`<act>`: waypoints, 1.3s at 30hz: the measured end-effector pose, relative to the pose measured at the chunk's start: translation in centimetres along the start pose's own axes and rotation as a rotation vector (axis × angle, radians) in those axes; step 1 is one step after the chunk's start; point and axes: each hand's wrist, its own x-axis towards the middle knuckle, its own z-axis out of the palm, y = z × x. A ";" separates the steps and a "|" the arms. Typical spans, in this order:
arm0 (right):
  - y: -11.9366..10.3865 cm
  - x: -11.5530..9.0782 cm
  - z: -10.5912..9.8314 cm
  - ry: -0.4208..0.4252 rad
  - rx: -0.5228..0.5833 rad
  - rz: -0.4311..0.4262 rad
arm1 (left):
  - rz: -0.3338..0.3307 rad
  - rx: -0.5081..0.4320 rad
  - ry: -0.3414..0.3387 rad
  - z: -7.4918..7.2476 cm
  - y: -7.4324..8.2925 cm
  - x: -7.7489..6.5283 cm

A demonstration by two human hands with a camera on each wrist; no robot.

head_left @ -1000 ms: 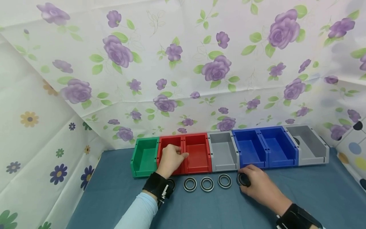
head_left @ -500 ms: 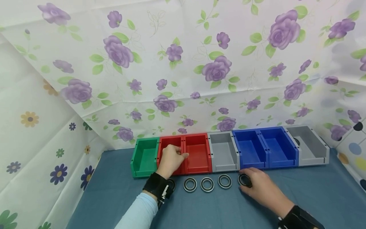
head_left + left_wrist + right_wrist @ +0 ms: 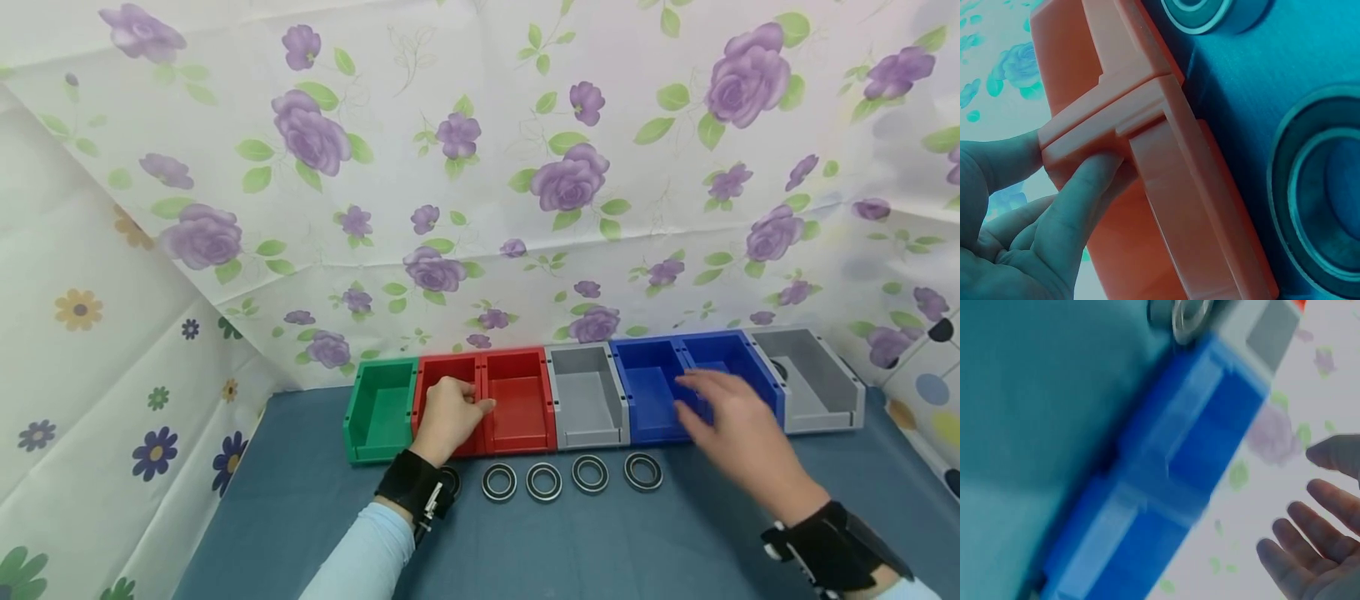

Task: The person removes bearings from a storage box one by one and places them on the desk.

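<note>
My left hand (image 3: 453,417) pinches the adjoining side walls of two red bins (image 3: 517,408), thumb on one side and fingers on the other. In the left wrist view the left fingers (image 3: 1079,200) lie against the inside of the red wall. My right hand (image 3: 738,433) holds nothing and hovers over the blue bins (image 3: 651,392), fingers spread. Below the left blue bin a ball bearing (image 3: 628,472) lies flat on the cloth. More bearings line up to its left, including one (image 3: 577,474) under the grey bin (image 3: 587,392). The leftmost bearing (image 3: 451,481) is partly hidden by the left wrist.
A green bin (image 3: 382,408) ends the row at the left. At the right end, another grey bin (image 3: 817,375) has a bearing (image 3: 779,369) inside. The blue-grey cloth (image 3: 570,558) covers the table, with a floral sheet (image 3: 495,275) behind.
My right hand has let go of the rightmost bearing in the line and risen up and right, over the blue bins. My left hand stays at the red bins.
</note>
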 end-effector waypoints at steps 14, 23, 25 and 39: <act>9.3 1.8 -3.3 0.039 -0.075 0.219 | -0.013 0.009 -0.006 -0.1 0.0 0.1; 13.8 0.5 -2.8 -0.120 -0.080 0.281 | -0.005 0.002 -0.004 0.0 -0.2 0.1; 14.1 0.5 -2.7 -0.150 -0.079 0.281 | -0.006 0.000 -0.002 0.0 -0.2 0.1; 17.6 0.6 -1.6 -0.397 -0.064 0.365 | -0.010 0.001 -0.002 0.0 -0.2 0.0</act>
